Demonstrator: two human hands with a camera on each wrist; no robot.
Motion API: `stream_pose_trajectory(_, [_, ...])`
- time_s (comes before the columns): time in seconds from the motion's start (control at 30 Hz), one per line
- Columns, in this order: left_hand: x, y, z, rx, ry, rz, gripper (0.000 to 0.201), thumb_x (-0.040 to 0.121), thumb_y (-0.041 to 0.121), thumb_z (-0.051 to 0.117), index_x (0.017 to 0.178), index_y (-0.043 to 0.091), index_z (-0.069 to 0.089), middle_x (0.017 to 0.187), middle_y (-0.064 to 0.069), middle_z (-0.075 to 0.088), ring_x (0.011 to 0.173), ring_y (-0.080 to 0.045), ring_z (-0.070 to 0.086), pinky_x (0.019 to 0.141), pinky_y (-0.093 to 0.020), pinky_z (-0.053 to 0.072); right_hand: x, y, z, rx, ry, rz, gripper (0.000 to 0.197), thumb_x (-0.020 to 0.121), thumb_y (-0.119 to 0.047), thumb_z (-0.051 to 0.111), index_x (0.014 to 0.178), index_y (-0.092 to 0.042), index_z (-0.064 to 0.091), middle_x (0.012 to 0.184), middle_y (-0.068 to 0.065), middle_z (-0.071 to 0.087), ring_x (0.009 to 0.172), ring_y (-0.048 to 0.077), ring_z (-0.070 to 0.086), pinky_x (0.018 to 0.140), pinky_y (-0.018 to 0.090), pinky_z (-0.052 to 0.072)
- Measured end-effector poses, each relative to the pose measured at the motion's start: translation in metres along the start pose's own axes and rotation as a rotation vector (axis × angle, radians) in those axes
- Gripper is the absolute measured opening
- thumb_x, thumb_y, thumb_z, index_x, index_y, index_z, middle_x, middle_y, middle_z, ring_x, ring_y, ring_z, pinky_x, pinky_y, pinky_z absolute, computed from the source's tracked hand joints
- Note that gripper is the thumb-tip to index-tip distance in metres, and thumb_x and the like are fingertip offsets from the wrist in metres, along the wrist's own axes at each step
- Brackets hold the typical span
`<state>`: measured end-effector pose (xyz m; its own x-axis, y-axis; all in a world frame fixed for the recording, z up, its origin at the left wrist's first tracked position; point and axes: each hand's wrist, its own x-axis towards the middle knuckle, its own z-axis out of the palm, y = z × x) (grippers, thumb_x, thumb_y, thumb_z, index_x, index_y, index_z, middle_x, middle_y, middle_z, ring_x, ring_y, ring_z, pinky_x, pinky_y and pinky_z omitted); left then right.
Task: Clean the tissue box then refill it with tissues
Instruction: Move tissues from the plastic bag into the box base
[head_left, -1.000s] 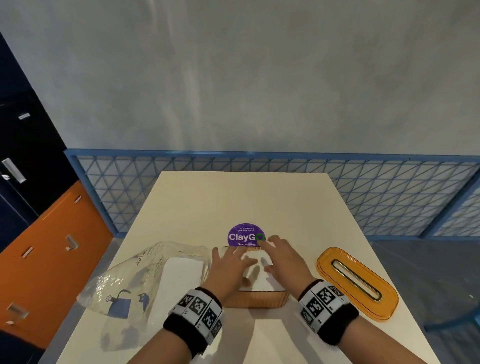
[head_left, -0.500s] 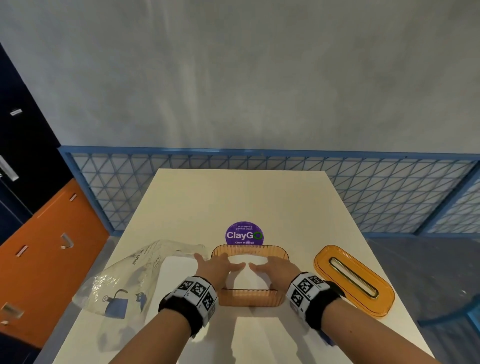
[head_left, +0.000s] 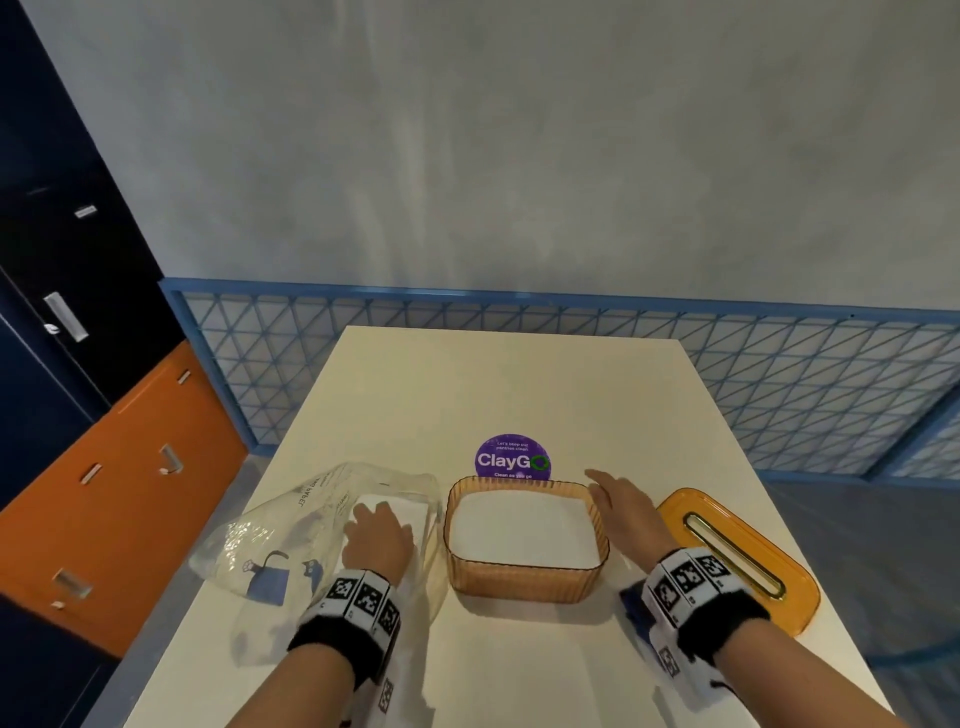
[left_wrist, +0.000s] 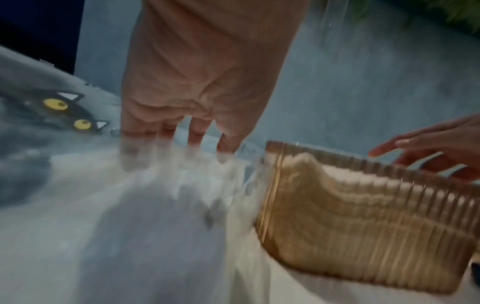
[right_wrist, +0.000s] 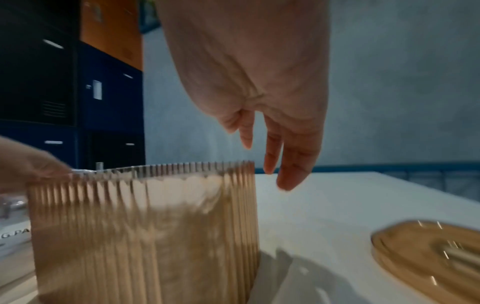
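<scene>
The ribbed amber tissue box (head_left: 524, 582) (left_wrist: 363, 236) (right_wrist: 145, 232) stands lidless on the table, with a white stack of tissues (head_left: 522, 527) inside. Its orange slotted lid (head_left: 740, 558) (right_wrist: 431, 255) lies flat to the right. My left hand (head_left: 376, 530) (left_wrist: 179, 142) reaches with straight fingers into the clear plastic tissue pack (head_left: 291, 530), fingertips on the white tissues there (head_left: 410, 509). My right hand (head_left: 618, 506) (right_wrist: 275, 156) hovers open just right of the box's rim, holding nothing.
A purple ClayGo sticker (head_left: 512, 460) lies behind the box. A dark blue cloth (head_left: 635, 613) peeks out under my right wrist. A blue mesh fence (head_left: 753, 384) runs beyond the table (head_left: 509, 379); orange and navy lockers (head_left: 104, 467) stand left.
Both hands have left the box. The left moved left into the plastic pack; the right moved out to the box's right side. The tissues now lie flat in the box.
</scene>
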<state>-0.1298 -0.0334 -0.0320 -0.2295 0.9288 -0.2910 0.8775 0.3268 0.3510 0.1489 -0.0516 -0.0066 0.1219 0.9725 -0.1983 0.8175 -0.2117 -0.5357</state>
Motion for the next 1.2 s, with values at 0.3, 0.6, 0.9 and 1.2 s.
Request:
stream_pose_trajectory(0.3, [0.011,-0.002,0.036,0.189,-0.013,-0.094,0.058,0.085,0.047,0.059,0.127,0.013,0.041,0.130,-0.007,0.036,0.123,-0.024,0.039,0.089,-0.037,0.049,-0.004,0.008,0.021,0.281,-0.056,0.234,0.045,0.102,-0.036,0.019,0.129,-0.017,0.048,0.119,0.016,0.061,0.104,0.035,0.061,0.092,0.046,0.051])
stream_pose_trajectory(0.6, [0.013,-0.003,0.039,0.145,0.017,-0.073,0.033,0.094,0.016,0.041,0.127,0.012,0.040,0.132,-0.009,0.037,0.124,-0.026,0.037,0.095,-0.038,0.047,-0.006,0.006,0.021,0.284,-0.043,0.225,0.043,0.101,-0.038,0.019,0.122,-0.016,0.050,0.097,0.009,0.058,0.092,0.034,0.065,0.082,0.045,0.056])
stream_pose_trajectory(0.9, [0.013,0.005,0.047,0.217,-0.008,-0.152,0.040,0.092,0.028,0.049,0.129,0.018,0.040,0.127,-0.004,0.038,0.123,-0.023,0.037,0.090,-0.041,0.045,-0.004,0.008,0.022,0.270,-0.050,0.245,0.043,0.101,-0.038,0.019,0.124,-0.018,0.050,0.112,0.017,0.062,0.095,0.034,0.064,0.085,0.047,0.055])
stream_pose_trajectory(1.2, [0.012,0.002,0.042,0.208,-0.005,-0.114,0.039,0.091,0.013,0.043,0.129,0.014,0.037,0.130,-0.007,0.037,0.122,-0.024,0.038,0.092,-0.043,0.045,-0.002,0.012,0.024,0.274,-0.052,0.231,0.043,0.102,-0.037,0.020,0.122,-0.015,0.051,0.107,0.018,0.063,0.089,0.035,0.066,0.068,0.039,0.059])
